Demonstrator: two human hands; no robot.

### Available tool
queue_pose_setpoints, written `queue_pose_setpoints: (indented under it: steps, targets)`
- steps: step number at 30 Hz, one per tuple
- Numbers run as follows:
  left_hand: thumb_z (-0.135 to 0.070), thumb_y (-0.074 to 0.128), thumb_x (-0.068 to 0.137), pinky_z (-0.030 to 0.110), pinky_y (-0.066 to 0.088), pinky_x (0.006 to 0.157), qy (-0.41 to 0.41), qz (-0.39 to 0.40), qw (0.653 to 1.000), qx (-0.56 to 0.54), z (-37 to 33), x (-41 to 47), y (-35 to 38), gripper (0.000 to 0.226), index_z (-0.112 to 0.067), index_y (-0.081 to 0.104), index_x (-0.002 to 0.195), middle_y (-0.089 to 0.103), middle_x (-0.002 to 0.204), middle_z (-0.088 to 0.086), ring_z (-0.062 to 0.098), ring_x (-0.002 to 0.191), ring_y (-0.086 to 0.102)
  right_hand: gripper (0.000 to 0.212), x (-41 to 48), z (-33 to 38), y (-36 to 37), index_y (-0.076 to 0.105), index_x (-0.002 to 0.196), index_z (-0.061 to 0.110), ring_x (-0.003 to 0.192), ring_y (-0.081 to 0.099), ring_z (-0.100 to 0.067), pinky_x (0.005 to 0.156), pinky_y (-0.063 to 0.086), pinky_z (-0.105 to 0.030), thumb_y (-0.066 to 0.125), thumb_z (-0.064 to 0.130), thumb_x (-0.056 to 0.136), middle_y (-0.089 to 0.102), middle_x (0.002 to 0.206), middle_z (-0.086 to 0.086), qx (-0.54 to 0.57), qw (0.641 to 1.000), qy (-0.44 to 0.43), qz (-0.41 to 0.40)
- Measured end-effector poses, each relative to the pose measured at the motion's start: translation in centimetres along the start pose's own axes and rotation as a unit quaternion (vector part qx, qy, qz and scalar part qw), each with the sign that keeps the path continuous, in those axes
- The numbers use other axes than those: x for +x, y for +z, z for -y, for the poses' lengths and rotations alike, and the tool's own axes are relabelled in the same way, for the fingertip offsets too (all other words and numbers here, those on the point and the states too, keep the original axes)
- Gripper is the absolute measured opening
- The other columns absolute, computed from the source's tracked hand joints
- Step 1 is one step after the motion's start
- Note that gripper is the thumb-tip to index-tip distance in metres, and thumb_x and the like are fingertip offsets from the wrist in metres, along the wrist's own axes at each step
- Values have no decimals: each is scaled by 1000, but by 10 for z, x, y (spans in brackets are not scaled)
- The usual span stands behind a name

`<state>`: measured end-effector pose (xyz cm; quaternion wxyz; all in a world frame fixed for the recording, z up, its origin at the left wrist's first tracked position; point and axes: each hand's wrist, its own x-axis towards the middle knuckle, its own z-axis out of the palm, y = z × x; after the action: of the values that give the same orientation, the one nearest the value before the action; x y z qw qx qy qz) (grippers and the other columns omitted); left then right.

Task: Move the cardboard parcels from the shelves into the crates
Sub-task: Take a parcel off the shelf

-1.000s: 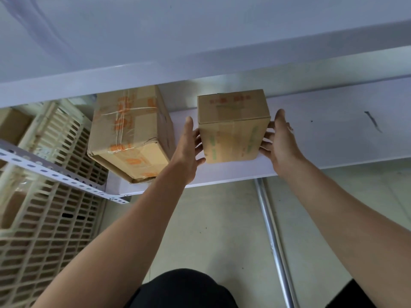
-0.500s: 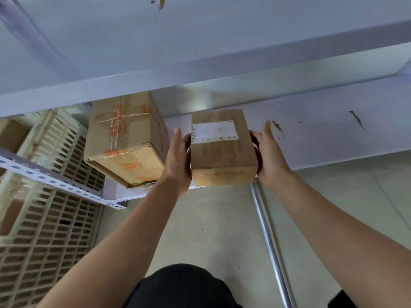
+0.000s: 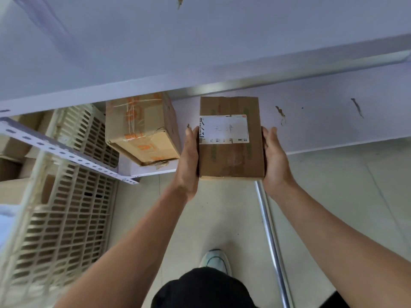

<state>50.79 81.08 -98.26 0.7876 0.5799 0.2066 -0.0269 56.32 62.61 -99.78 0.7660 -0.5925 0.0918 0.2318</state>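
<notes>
You have the parcel [image 3: 231,158] clamped between both hands, label side up, its near end out over the floor and its far end over the front of the shelf [image 3: 322,114]; it looks lifted off the board rather than resting on it. Your left hand [image 3: 189,156] presses flat on the left side and your right hand [image 3: 274,156] on the right side, thumbs lying along the top edges. The fingers run out of sight behind the box, so I cannot tell how far they wrap under it. That is the main risk: if this is only a side squeeze, the smooth cardboard can slide down between your palms as you turn, so get your fingers beneath it. The crate [image 3: 66,207] stands to your left, so the swing has to pass the taped parcel [image 3: 142,127], which overhangs the shelf corner just beside your left hand. Clip it with your knuckles or the box corner and it could tip off. The perforated rail [image 3: 62,154] juts out between you and the crate, and it could catch your forearm or the box if you swing low. Watch your step too: the pole [image 3: 269,230] lies along the floor near your shoe [image 3: 214,260], and you won't see it while you are looking toward the crate.
</notes>
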Motion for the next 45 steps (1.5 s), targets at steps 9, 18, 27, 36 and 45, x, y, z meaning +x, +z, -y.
queue_pose_setpoints:
  steps: [9,18,27,36,45]
  targets:
    - [-66,16,113,61,43,122,-64,-41,997,-29,-86,-164,13,64,-38,52,158,63,156,0,24,145,60,67,-158,77,41,56,152,21,138,62,-31,115,48,-58,26,64,110,65,147,-11,-23,996,77,33]
    - [-68,11,111,29,60,103,-95,-54,990,-91,-255,-350,36,58,-72,68,120,73,135,-26,0,129,68,66,-320,213,122,55,153,34,135,64,-21,111,51,-53,30,72,104,67,147,2,-88,989,85,85]
    - [-70,15,110,24,56,107,-62,-165,981,-81,-421,-488,-3,54,-55,52,147,71,134,-28,-8,119,68,65,-435,329,258,53,153,36,138,62,-24,108,51,-52,31,71,103,66,148,1,-131,978,42,159]
    - [-81,27,99,19,57,94,-46,-200,975,-84,-499,-602,-150,58,-51,65,131,78,116,-29,-7,108,73,58,-525,321,437,56,149,48,138,61,-19,112,46,-50,25,70,106,67,147,10,-140,965,70,209]
    - [-82,35,100,47,42,123,-73,-261,959,-82,-507,-643,-287,55,-49,65,133,72,141,-6,18,131,66,58,-555,255,558,53,153,20,113,71,-12,98,55,-25,37,58,111,71,128,6,-218,962,41,158]
